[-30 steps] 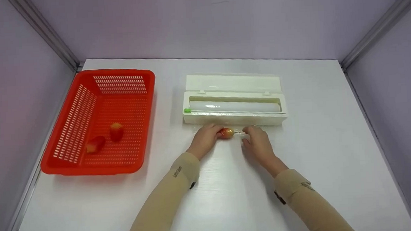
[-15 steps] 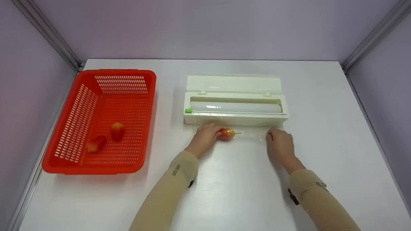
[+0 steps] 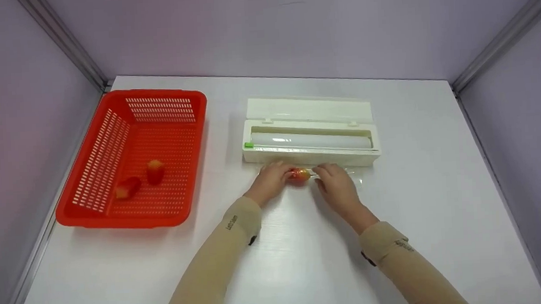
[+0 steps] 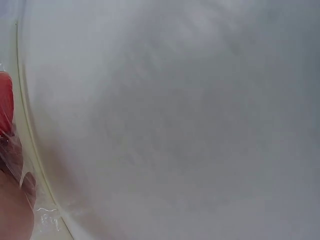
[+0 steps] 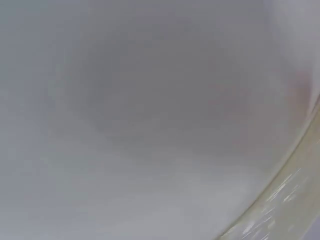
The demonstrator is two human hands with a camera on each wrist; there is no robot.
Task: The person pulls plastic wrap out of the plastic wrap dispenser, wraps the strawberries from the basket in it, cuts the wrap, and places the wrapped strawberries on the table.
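Note:
In the head view, a small red-and-yellow fruit (image 3: 301, 174) with a thin stem lies on its side in clear cling film (image 3: 356, 177). My left hand (image 3: 270, 179) grips its red left end. At the stem side, my right hand (image 3: 337, 185) has thumb and fingertips around the gathered film, whose loose end shows beyond that hand. The left wrist view catches the red of the fruit (image 4: 6, 102) under film at its left edge, beside the fingers (image 4: 12, 210). The right wrist view is mostly a blurred pale surface.
Just behind the hands stands a white cling film dispenser (image 3: 312, 157), lid raised, with a film roll (image 3: 314, 140) inside and a green slider (image 3: 249, 145). To the left, a red plastic basket (image 3: 186, 175) holds two red-and-yellow fruits (image 3: 155, 172). Panels enclose the table (image 3: 299, 261).
My right hand slid right along the film, away from the stem, then came back left to the stem. My left hand has stayed on the fruit.

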